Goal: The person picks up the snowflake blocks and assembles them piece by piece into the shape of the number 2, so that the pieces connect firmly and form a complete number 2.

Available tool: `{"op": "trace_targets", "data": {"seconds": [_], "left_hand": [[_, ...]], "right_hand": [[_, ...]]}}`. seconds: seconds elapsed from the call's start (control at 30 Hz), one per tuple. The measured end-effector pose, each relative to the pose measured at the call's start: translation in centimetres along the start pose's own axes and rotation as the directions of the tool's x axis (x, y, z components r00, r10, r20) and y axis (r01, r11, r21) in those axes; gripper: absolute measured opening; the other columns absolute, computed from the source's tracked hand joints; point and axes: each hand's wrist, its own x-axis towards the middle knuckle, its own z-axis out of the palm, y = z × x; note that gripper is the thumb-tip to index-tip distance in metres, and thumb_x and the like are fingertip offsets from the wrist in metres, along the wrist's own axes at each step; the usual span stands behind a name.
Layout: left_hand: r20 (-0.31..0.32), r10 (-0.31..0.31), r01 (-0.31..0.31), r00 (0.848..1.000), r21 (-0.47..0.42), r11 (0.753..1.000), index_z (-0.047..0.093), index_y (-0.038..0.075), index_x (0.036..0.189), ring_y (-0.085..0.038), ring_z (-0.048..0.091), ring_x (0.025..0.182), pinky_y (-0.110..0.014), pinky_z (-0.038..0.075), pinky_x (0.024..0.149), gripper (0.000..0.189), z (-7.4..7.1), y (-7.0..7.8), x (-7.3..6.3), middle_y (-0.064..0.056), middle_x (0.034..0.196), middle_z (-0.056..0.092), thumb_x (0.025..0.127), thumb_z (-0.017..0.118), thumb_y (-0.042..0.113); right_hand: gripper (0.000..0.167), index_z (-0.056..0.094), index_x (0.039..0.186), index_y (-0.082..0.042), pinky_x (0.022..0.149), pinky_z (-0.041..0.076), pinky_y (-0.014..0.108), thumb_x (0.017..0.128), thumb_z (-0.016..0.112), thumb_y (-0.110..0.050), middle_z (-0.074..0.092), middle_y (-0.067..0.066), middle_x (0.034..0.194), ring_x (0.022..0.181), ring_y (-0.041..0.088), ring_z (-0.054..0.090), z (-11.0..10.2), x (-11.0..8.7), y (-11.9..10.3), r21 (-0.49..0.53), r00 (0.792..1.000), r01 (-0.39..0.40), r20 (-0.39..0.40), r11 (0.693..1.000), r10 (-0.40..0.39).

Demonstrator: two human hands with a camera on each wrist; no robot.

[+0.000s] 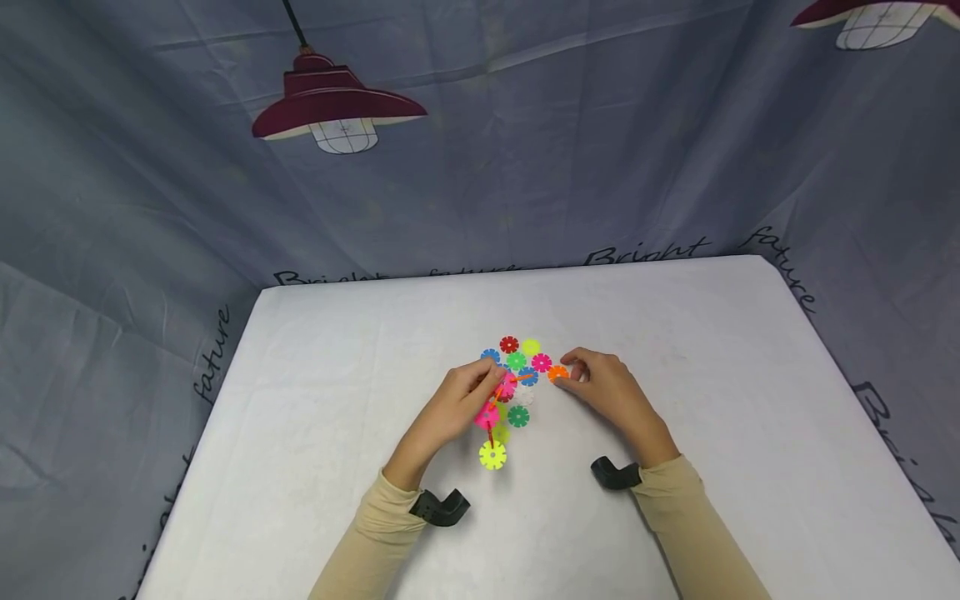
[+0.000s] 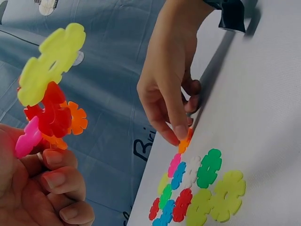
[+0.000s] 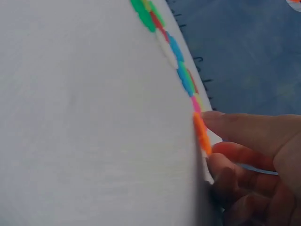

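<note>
Along the near side of a white table, 2 tan sleeves reach inward, each with a black bracket at the wrist. Beyond them, a yellow disc ends a joined chain of notched discs, yellow, red, pink and orange. The left hand grips this chain in curled fingers, above the table. The right hand pinches an orange disc between thumb and finger, at the right edge of some loose discs. Among these, a dark green disc lies nearer than a white disc; a red disc sits at the far side. Past the table hangs a grey-blue curtain printed with 2 lamps.
</note>
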Motion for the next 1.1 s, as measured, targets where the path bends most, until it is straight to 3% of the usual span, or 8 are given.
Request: {"op": "trace_targets", "data": {"seconds": [0.33, 0.43, 0.5, 0.57, 0.67, 0.77, 0.9, 1.1], "left_hand": [[0.012, 0.004, -0.004, 1.0, 0.001, 1.0, 0.048, 0.011, 0.079, -0.01, 0.036, 0.06, -0.022, 0.029, 0.057, 0.036, 0.1, -0.2, 0.1, 0.002, 0.066, 0.038, 0.11, 0.05, 0.029], [0.014, 0.008, -0.008, 1.0, 0.002, 1.0, 0.047, 0.011, 0.078, -0.01, 0.035, 0.059, -0.022, 0.029, 0.057, 0.036, 0.1, -0.3, 0.1, 0.002, 0.066, 0.038, 0.11, 0.05, 0.029], [0.011, 0.008, -0.008, 1.0, 0.001, 1.0, 0.048, 0.011, 0.078, -0.01, 0.036, 0.06, -0.022, 0.029, 0.057, 0.036, 0.1, -0.3, 0.1, 0.003, 0.066, 0.038, 0.11, 0.05, 0.029], [0.005, 0.01, -0.01, 1.0, 0.003, 1.0, 0.047, 0.011, 0.078, -0.01, 0.036, 0.06, -0.022, 0.029, 0.058, 0.037, 0.1, -0.3, 0.1, 0.002, 0.066, 0.038, 0.11, 0.05, 0.029], [-0.012, 0.013, -0.013, 1.0, 0.007, 1.0, 0.047, 0.011, 0.078, -0.01, 0.036, 0.061, -0.022, 0.03, 0.059, 0.037, 0.0, -0.2, 0.1, 0.002, 0.067, 0.038, 0.11, 0.05, 0.029], [-0.032, 0.014, -0.014, 0.999, 0.007, 1.0, 0.047, 0.01, 0.078, -0.011, 0.036, 0.062, -0.022, 0.03, 0.059, 0.037, 0.0, -0.1, 0.2, 0.001, 0.067, 0.038, 0.11, 0.05, 0.03], [-0.053, 0.013, -0.013, 0.999, 0.002, 1.0, 0.048, 0.009, 0.079, -0.011, 0.036, 0.063, -0.022, 0.03, 0.059, 0.038, 0.0, -0.1, 0.2, 0.0, 0.068, 0.038, 0.11, 0.05, 0.03], [-0.043, 0.024, -0.025, 0.999, -0.007, 1.0, 0.049, 0.01, 0.079, -0.009, 0.037, 0.063, -0.021, 0.03, 0.06, 0.036, 0.1, -0.1, 0.2, 0.002, 0.069, 0.039, 0.11, 0.05, 0.029]], "right_hand": [[0.028, 0.067, 0.099, -0.006, 0.065, 0.039, 0.029, 0.085, 0.085, -0.021, 0.061, 0.005, 0.082, 0.071, 0.019, 0.05, 0.2, 0.3, 0.7, 0.099, 0.998, -0.066, 0.02, 0.993, 0.065], [0.023, 0.066, 0.093, -0.008, 0.064, 0.038, 0.027, 0.087, 0.083, -0.022, 0.057, 0.003, 0.076, 0.069, 0.017, 0.049, 0.1, 0.4, 0.9, 0.116, 0.999, -0.042, 0.036, 0.992, 0.038], [0.019, 0.067, 0.092, -0.008, 0.06, 0.038, 0.025, 0.091, 0.08, -0.022, 0.055, 0.002, 0.071, 0.064, 0.015, 0.049, -0.2, 0.4, 0.8, 0.186, 0.998, -0.023, 0.06, 0.982, 0.012], [0.021, 0.068, 0.094, -0.004, 0.056, 0.039, 0.024, 0.097, 0.074, -0.024, 0.053, 0.002, 0.069, 0.06, 0.013, 0.048, -0.6, 0.3, 0.5, 0.315, 0.995, 0.0, 0.093, 0.949, -0.031], [0.033, 0.065, 0.098, 0.007, 0.048, 0.041, 0.024, 0.106, 0.061, -0.025, 0.054, 0.005, 0.069, 0.054, 0.011, 0.048, -1.6, 0.1, -0.6, 0.525, 0.984, 0.006, 0.148, 0.851, -0.098], [0.043, 0.059, 0.097, 0.011, 0.047, 0.043, 0.025, 0.111, 0.048, -0.027, 0.052, 0.007, 0.071, 0.055, 0.011, 0.048, -2.3, -0.2, -1.9, 0.626, 0.963, -0.004, 0.212, 0.78, -0.165], [0.042, 0.051, 0.09, 0.006, 0.048, 0.041, 0.023, 0.113, 0.041, -0.027, 0.046, 0.007, 0.07, 0.055, 0.01, 0.046, -2.3, -0.5, -3.1, 0.647, 0.942, -0.024, 0.269, 0.762, -0.2], [0.043, 0.049, 0.085, 0.003, 0.048, 0.038, 0.022, 0.113, 0.042, -0.029, 0.043, 0.004, 0.067, 0.051, 0.011, 0.042, -1.9, -0.8, -3.7, 0.641, 0.936, -0.045, 0.295, 0.766, -0.192]]}}
